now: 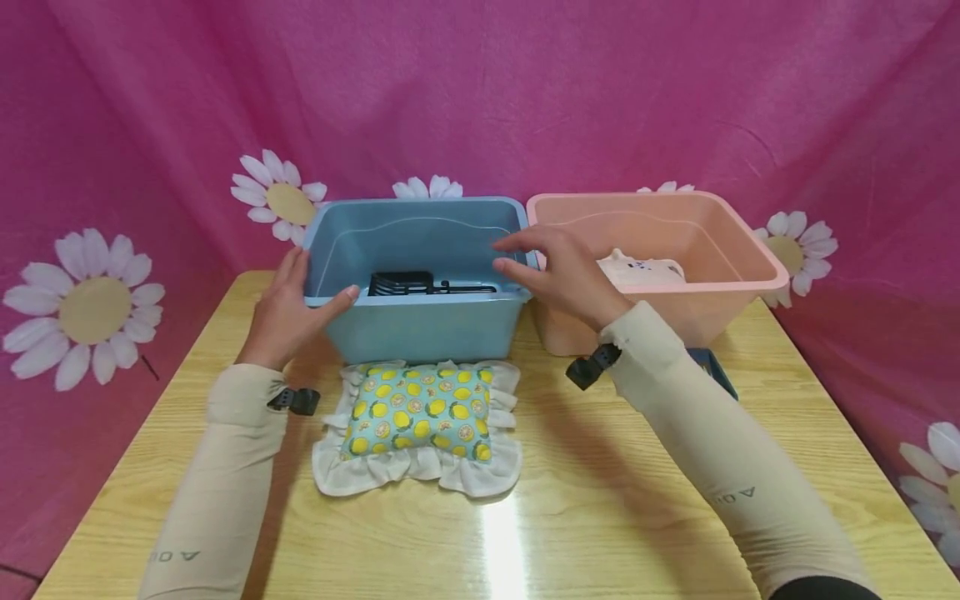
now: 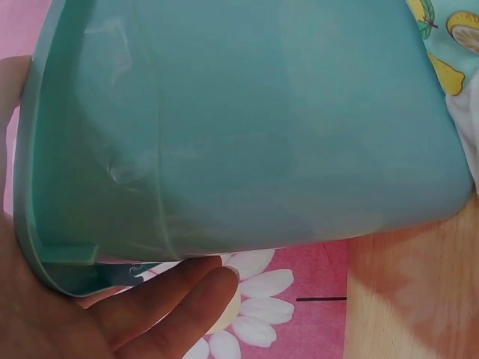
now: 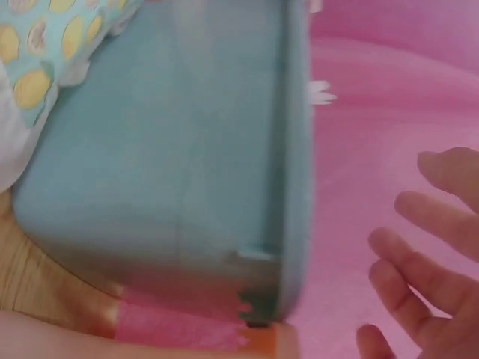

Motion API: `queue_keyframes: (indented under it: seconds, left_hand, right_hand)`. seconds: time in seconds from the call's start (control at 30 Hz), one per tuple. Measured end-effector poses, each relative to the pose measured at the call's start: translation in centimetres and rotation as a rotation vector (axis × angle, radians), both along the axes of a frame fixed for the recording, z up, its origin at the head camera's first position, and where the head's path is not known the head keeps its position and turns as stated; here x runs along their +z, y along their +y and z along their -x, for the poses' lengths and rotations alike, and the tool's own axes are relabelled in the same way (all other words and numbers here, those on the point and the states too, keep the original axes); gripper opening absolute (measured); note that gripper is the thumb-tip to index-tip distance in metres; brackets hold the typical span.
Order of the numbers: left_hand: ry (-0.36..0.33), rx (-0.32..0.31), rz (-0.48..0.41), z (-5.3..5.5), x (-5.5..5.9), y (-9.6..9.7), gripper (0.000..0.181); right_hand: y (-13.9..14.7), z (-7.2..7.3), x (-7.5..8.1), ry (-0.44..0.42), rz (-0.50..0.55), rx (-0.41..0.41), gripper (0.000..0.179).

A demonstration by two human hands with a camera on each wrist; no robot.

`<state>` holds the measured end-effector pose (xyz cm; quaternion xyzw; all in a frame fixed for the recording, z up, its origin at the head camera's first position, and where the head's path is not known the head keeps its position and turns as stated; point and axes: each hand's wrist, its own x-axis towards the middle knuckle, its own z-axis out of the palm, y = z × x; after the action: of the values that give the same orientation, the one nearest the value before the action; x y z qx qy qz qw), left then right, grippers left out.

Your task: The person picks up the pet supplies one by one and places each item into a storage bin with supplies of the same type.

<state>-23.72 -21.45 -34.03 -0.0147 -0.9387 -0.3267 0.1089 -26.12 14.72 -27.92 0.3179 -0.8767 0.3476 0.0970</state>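
Beige sleeves (image 1: 232, 483) bear grey lettering (image 1: 174, 556) and small black wrist cameras (image 1: 592, 367).

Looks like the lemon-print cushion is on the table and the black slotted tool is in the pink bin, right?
Not quite: the black slotted tool is in the blue bin, as the head view shows. The lemon-print cushion is indeed on the table.
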Motion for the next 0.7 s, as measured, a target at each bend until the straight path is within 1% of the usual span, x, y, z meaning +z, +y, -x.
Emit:
queue_keyframes:
  seconds: [0.17,0.23,0.33,0.47,0.57,0.7]
  left_hand:
    - [0.003,-0.005,0.009,0.0,-0.1,0.1,0.101]
    - [0.005,-0.007,0.011,0.0,-0.1,0.1,0.101]
    - [0.007,-0.002,0.007,-0.1,-0.1,0.1,0.101]
    - [0.007,0.003,-0.003,-0.1,0.0,0.0,0.100]
    - [0.007,0.002,-0.009,-0.1,-0.1,0.0,0.100]
    - [0.007,-0.001,-0.016,-0.1,-0.2,0.0,0.100]
  right_hand:
    - [2.4,-2.6,0.1,0.060,0.084,-0.062,0.032]
    - [3.5,-3.5,-0.1,0.094,0.109,-0.078,0.030]
    - [5.0,-4.7,-0.6,0.118,0.144,-0.094,0.028]
    - [7.0,-6.0,-1.5,0.131,0.139,-0.136,0.029]
    - [8.6,-7.0,-2.2,0.132,0.115,-0.180,0.030]
    - [10.7,-8.4,-3.1,0.103,0.096,-0.251,0.033]
